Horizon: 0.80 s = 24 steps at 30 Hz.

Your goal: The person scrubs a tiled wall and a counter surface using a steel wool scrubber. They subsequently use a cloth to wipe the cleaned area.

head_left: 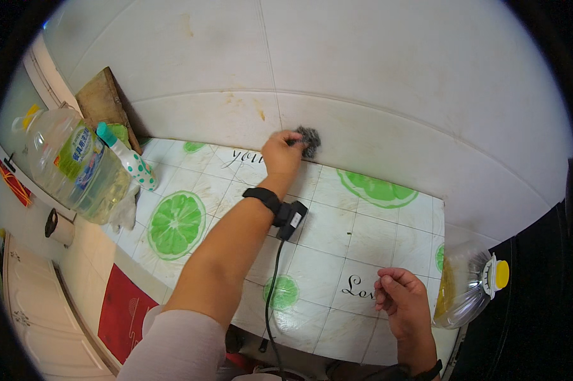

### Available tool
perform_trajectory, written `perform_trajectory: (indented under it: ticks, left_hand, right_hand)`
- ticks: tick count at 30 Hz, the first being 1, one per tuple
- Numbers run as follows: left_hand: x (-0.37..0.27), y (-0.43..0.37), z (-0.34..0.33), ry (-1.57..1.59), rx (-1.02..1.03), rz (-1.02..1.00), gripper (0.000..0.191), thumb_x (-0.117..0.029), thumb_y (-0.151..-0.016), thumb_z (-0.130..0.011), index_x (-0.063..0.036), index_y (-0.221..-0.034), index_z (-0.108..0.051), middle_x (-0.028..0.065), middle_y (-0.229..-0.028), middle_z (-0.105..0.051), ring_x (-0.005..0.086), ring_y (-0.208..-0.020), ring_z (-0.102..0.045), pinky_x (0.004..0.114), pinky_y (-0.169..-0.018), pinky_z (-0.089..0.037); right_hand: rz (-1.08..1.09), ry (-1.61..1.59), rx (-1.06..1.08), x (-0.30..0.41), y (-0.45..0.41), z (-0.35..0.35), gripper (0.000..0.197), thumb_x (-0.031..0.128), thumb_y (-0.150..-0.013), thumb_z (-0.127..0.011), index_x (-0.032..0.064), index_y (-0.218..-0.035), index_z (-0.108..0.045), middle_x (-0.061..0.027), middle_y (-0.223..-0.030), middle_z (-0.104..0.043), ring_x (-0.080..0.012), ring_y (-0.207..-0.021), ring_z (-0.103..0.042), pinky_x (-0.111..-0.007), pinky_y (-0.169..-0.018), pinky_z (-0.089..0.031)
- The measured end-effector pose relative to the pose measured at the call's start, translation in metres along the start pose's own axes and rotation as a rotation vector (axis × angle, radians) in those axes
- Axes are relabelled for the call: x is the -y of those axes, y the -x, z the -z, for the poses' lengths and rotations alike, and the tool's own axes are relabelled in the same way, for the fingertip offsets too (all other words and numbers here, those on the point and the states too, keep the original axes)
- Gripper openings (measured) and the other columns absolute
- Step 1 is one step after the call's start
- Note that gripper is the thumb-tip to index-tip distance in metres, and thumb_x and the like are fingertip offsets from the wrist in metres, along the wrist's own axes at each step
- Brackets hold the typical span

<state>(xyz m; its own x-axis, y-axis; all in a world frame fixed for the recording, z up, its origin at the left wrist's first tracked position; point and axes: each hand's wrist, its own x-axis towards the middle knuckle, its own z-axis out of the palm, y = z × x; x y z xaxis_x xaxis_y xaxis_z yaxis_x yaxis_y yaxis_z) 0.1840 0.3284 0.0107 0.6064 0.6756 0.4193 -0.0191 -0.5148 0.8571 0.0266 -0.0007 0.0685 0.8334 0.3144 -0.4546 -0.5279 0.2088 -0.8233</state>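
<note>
My left hand (282, 155) grips a dark steel wool scourer (310, 142), which lies against the white wall panel (362, 138) just above the back edge of the table. Some of the scourer is hidden by my fingers. Yellow-brown stains (260, 110) mark the wall to the upper left of this hand. Over the right part of the tabletop (315, 266), my right hand (403, 297) is loosely curled, thumb close to the index finger, with nothing visible in it. The tabletop covering has a tile pattern with green citrus slices, script lettering and brownish smears.
A large detergent jug (84, 162), a dotted spray bottle (132, 159), a grey-white cloth (124, 209) and a leaning wooden board (106, 102) crowd the left end. Past the right edge stands an oil jug (467, 285). A black cable (270, 305) hangs from a wrist-worn device (291, 220).
</note>
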Motion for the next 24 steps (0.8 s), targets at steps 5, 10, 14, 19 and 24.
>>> perform_trajectory:
  ticks: [5, 10, 14, 19, 24]
  left_hand:
    - [-0.002, -0.033, 0.028, 0.294, -0.011, 0.075, 0.02, -0.007, -0.074, -0.075, 0.0037, -0.087, -0.066, 0.0052, -0.071, -0.063, 0.0092, -0.061, -0.055, 0.02, -0.053, -0.046]
    - [-0.058, -0.035, 0.034, 0.172, -0.023, -0.023, 0.022, -0.01, -0.07, -0.077, -0.0001, -0.087, -0.067, 0.003, -0.071, -0.063, 0.0097, -0.063, -0.056, 0.024, -0.059, -0.047]
    - [-0.003, -0.005, 0.02, -0.208, 0.06, 0.079, 0.025, -0.016, -0.065, -0.08, -0.0045, -0.084, -0.069, 0.0058, -0.072, -0.066, 0.0144, -0.063, -0.059, 0.027, -0.063, -0.048]
    - [-0.008, 0.019, -0.004, -0.147, 0.137, 0.12, 0.026, -0.02, -0.065, -0.08, -0.0036, -0.081, -0.068, 0.0087, -0.07, -0.067, 0.0177, -0.063, -0.062, 0.03, -0.061, -0.049]
    - [-0.047, 0.06, -0.077, 0.031, 0.271, -0.022, 0.024, -0.021, -0.061, -0.082, -0.0062, -0.075, -0.069, 0.0123, -0.07, -0.066, 0.0231, -0.067, -0.062, 0.033, -0.066, -0.049]
  right_hand:
    - [0.019, 0.022, 0.024, 0.001, 0.003, -0.01, 0.016, 0.009, -0.087, -0.06, -0.0011, -0.099, -0.061, -0.0076, -0.081, -0.062, -0.0122, -0.063, -0.054, -0.026, -0.055, -0.046]
    - [0.007, 0.07, 0.032, -0.002, 0.0, -0.007, 0.015, 0.008, -0.087, -0.059, -0.0016, -0.099, -0.061, -0.0083, -0.081, -0.063, -0.0122, -0.063, -0.055, -0.026, -0.054, -0.046]
    - [-0.001, 0.065, 0.057, 0.001, 0.001, -0.011, 0.015, 0.008, -0.087, -0.059, -0.0014, -0.1, -0.061, -0.0087, -0.082, -0.063, -0.0122, -0.063, -0.056, -0.026, -0.055, -0.047]
    - [0.005, 0.074, 0.066, 0.002, 0.006, -0.006, 0.015, 0.008, -0.088, -0.059, -0.0009, -0.1, -0.062, -0.0087, -0.082, -0.063, -0.0119, -0.063, -0.056, -0.027, -0.055, -0.048]
    - [-0.019, 0.088, 0.023, 0.003, 0.009, -0.006, 0.015, 0.008, -0.088, -0.058, -0.0013, -0.1, -0.061, -0.0091, -0.083, -0.063, -0.0119, -0.064, -0.056, -0.027, -0.056, -0.049]
